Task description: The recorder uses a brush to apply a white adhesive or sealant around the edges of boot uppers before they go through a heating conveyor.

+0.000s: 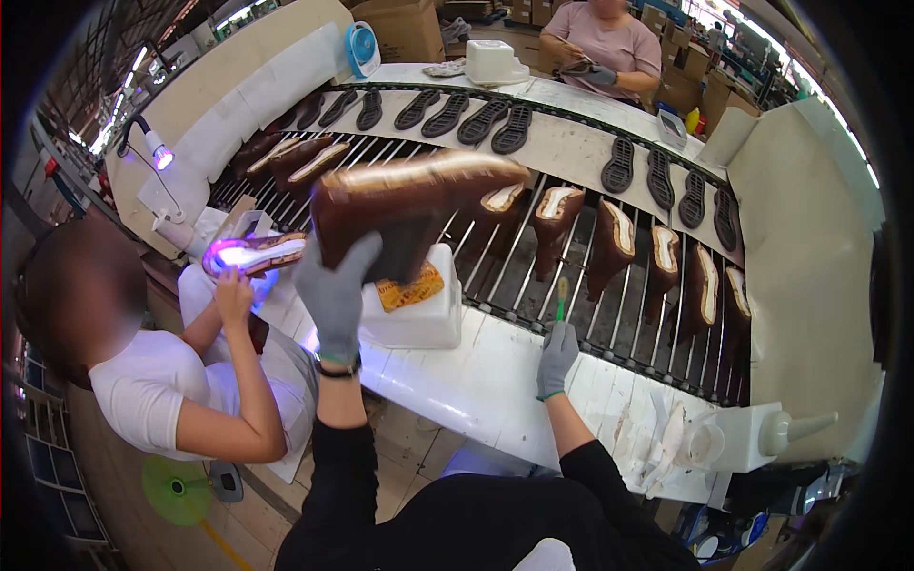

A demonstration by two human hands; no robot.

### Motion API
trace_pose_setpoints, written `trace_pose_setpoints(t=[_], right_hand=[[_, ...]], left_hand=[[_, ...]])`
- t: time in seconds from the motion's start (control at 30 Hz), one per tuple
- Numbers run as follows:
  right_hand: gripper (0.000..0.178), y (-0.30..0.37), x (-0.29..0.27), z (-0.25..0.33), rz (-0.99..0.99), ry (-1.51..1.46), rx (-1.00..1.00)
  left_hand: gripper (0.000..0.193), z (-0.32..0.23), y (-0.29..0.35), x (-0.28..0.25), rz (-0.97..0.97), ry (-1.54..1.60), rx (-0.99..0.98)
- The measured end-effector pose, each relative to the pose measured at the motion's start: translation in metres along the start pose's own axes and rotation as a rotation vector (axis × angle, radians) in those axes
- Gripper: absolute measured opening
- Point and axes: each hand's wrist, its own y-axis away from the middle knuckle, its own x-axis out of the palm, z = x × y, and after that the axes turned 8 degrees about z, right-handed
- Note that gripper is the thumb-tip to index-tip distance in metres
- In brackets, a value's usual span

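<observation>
My left hand (333, 293), in a grey glove, grips a dark brown boot upper (381, 214). The upper is held bottom up above the bench, its pale underside uppermost and smeared by motion. In my gloved right hand (558, 360) is a small brush (562, 303) with a green handle, its bristles pointing up over the bars of the conveyor (519, 295). Just beyond the brush, brown uppers (610, 249) rest bottom up on those bars. A white plastic box (419, 322) with an orange-yellow packet (411, 287) on it stands below the held upper.
Black soles (485, 122) line the far ledge. At my left, a co-worker (171, 390) holds another upper (255, 253) under violet light. A person (609, 48) works across the line. A white bottle (776, 430) and round tub (703, 443) occupy the bench's right end.
</observation>
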Motion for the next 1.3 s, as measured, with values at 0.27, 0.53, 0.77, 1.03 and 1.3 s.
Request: trace_pose_setpoints(t=[0.27,0.53,0.77,1.03,1.3], right_hand=[[0.026,0.0,-0.003,-0.011,0.072,0.336,-0.133],[0.027,0.002,-0.003,0.0,0.058,0.351,-0.027],[0.022,0.001,-0.006,0.003,0.048,0.441,-0.028],[0.023,-0.002,-0.006,0.006,0.046,0.479,-0.138],[0.024,-0.002,-0.011,0.01,0.065,0.463,-0.055]], left_hand=[[0.051,0.1,-0.18,-0.001,-0.067,-0.534,0.185],[0.064,0.308,-0.218,0.007,0.18,-0.996,-0.167],[0.061,0.391,-0.202,-0.029,0.484,-1.216,-0.254],[0.057,0.295,-0.228,0.022,0.985,-1.667,-0.427],[0.051,0.031,-0.146,0.08,0.759,-0.965,0.296]])
